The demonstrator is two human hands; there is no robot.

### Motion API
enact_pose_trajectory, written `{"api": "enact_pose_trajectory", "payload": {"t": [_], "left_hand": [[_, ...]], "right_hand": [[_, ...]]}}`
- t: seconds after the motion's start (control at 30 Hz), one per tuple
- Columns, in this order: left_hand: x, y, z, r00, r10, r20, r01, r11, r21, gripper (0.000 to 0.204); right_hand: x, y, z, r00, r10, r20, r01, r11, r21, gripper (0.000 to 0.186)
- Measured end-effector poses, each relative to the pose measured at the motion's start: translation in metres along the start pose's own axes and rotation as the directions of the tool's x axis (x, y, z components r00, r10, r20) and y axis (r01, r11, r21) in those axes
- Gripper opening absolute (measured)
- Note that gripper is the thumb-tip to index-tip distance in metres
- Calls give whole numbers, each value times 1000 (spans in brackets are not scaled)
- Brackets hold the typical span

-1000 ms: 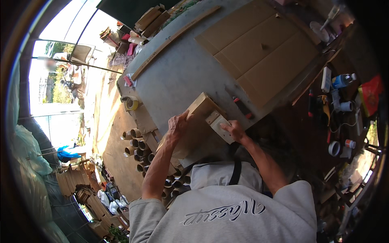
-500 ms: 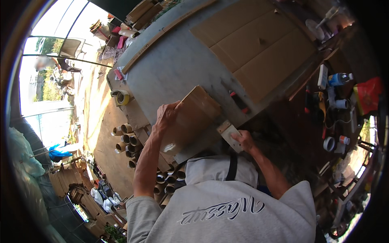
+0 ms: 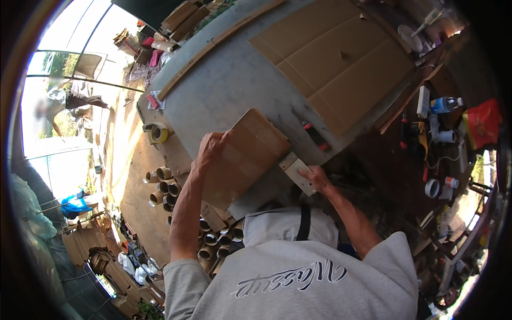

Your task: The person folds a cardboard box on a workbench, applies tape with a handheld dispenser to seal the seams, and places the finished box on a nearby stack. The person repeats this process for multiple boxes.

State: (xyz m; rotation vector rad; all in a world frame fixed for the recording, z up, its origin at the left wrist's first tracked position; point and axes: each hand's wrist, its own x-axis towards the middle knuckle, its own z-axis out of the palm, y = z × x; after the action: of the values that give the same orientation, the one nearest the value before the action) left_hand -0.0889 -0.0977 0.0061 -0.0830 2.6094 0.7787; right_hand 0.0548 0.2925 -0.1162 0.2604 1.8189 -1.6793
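A brown cardboard piece (image 3: 242, 157) slants over the near part of the grey tabletop, its face turned toward me. My left hand (image 3: 211, 146) is closed on its upper left edge. In my right hand (image 3: 316, 178) is a pale flat rectangular plate (image 3: 297, 172) with small dark spots, gripped by the end nearest me. The plate's far corner is close to the cardboard's right edge; whether they touch I cannot tell. Just beyond the plate, a red-and-black handled tool (image 3: 316, 136) lies on the table.
A large creased cardboard sheet (image 3: 333, 64) covers the table's (image 3: 208, 88) far right. A long wooden strip (image 3: 213, 45) runs along its far left edge. Cardboard tubes (image 3: 160, 186) and a tape roll (image 3: 158, 133) are at the left. A bottle (image 3: 445, 104) stands right.
My left hand has shifted slightly left and up, and the cardboard piece shows more of its face. My right hand has moved a little left with the plate. A person in the background has moved.
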Motion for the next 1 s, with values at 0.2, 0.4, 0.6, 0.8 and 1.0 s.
{"api": "enact_pose_trajectory", "payload": {"t": [0.2, 0.4, 0.6, 0.8, 1.0], "left_hand": [[16, -12, -7, 999, -25, 33, 29, 994, -107, 70], [67, -44, -48, 985, -131, 111, 142, 985, -100, 75], [124, -90, -30, 972, -233, -30, 231, 971, -61, 81], [97, -69, 58, 996, 89, 20, -91, 986, 137, 43], [114, -47, 92, 969, 243, 48, -220, 933, -285, 52]], "right_hand": [[16, -3, 7, 1000, 7, 14, -7, 999, 38, 56], [36, -65, 27, 988, -149, 27, 147, 987, 63, 49], [69, -150, 62, 987, -157, 43, 156, 987, 30, 49], [41, -122, 52, 995, -83, -61, 85, 996, 24, 52], [42, -115, 50, 989, -137, -47, 135, 990, -40, 53]]}}
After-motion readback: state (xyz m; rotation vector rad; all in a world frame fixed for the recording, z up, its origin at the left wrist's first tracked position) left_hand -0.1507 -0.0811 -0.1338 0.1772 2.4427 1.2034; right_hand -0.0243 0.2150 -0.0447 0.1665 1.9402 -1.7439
